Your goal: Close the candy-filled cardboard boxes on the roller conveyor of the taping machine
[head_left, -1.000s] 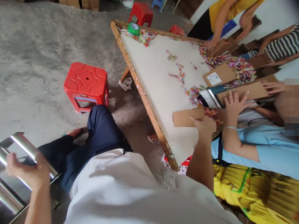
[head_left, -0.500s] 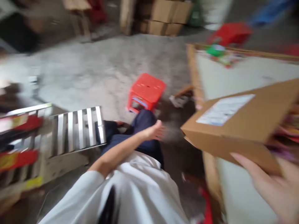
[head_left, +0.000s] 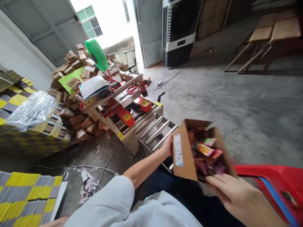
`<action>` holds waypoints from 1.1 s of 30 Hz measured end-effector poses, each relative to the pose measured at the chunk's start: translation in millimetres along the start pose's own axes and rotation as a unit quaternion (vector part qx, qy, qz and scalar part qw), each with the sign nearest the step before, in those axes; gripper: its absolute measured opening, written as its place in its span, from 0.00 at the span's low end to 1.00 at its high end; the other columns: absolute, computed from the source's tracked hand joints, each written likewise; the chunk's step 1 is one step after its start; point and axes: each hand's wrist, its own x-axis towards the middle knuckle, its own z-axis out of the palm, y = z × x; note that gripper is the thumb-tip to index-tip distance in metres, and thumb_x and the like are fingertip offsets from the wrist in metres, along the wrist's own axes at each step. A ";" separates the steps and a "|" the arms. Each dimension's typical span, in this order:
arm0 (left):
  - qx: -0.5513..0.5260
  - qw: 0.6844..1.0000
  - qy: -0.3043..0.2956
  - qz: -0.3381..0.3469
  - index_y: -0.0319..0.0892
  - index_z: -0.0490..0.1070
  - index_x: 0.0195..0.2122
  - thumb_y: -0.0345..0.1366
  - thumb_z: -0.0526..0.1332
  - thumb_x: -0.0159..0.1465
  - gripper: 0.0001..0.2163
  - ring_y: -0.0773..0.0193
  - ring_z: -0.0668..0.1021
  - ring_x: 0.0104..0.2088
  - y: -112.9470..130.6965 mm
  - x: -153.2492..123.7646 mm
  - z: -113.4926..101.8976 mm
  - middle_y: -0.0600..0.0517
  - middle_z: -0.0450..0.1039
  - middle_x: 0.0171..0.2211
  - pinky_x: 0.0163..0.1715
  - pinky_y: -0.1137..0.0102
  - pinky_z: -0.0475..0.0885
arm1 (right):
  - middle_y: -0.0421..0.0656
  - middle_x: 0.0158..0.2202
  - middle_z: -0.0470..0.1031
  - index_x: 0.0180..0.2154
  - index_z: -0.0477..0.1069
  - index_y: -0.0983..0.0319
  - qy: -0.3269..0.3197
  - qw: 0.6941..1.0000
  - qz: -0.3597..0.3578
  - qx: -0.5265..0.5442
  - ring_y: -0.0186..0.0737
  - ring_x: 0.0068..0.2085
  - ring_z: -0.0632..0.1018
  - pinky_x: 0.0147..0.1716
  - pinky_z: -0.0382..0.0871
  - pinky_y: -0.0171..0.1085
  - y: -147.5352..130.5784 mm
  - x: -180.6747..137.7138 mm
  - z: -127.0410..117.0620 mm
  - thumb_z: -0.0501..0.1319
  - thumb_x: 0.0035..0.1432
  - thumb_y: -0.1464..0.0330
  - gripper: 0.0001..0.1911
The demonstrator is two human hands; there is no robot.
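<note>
Both hands were closed on an open cardboard carton (head_left: 188,154) filled with small wrapped packets (head_left: 208,149), held just beside the free end of the roller conveyor (head_left: 157,132); whether carton and rollers touched could not be told. Handling it well called for a level carry: the top gaped, and packets lay high against the right hand's side, so any sharp tip seemed likely to spill them. Even pressure from both hands would have suited the thin walls, since a hard squeeze might bow them. Fingers were best kept clear of the conveyor's rollers and of the carton-sealing machine (head_left: 127,117) at its opposite end.

The left hand (head_left: 168,145) gripped the labelled side, nearest the conveyor, its forearm reaching across the body with the elbow slightly bent; most of its fingers were hidden. The right hand (head_left: 230,190) held the carton's side away from the conveyor, fingers laid over the rim, back of the hand upward, forearm low; its thumb's hold could not be made out.
</note>
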 end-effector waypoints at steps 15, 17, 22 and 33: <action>0.277 0.905 -0.002 0.322 0.44 0.81 0.44 0.49 0.71 0.54 0.20 0.56 0.80 0.46 164.7 -59.7 -12.1 0.47 0.81 0.45 0.51 0.63 0.70 | 0.54 0.63 0.64 0.54 0.64 0.62 0.037 0.982 -0.007 0.184 0.49 0.65 0.66 0.68 0.54 0.56 37.8 87.9 61.4 0.57 0.62 0.71 0.18; 0.277 0.905 -0.004 0.323 0.44 0.82 0.43 0.47 0.72 0.53 0.19 0.57 0.81 0.44 164.9 -59.8 -9.7 0.48 0.81 0.44 0.48 0.64 0.72 | 0.58 0.69 0.54 0.63 0.57 0.64 0.039 0.981 0.032 0.185 0.50 0.70 0.59 0.68 0.57 0.54 24.7 96.6 62.2 0.57 0.65 0.67 0.27; 0.303 0.885 -0.027 0.351 0.45 0.82 0.42 0.50 0.67 0.58 0.17 0.57 0.81 0.43 169.5 -55.3 -3.1 0.48 0.82 0.44 0.46 0.64 0.74 | 0.54 0.71 0.51 0.67 0.58 0.64 -0.133 0.981 0.037 0.138 0.55 0.72 0.53 0.70 0.49 0.59 8.4 139.2 99.2 0.51 0.70 0.60 0.28; 0.631 0.735 -0.072 0.237 0.41 0.79 0.30 0.50 0.64 0.61 0.16 0.59 0.80 0.37 181.3 -56.8 37.3 0.47 0.80 0.34 0.40 0.67 0.73 | 0.45 0.54 0.78 0.54 0.75 0.60 -0.213 0.908 0.111 0.344 0.44 0.55 0.77 0.58 0.68 0.44 33.3 149.7 127.5 0.52 0.68 0.71 0.18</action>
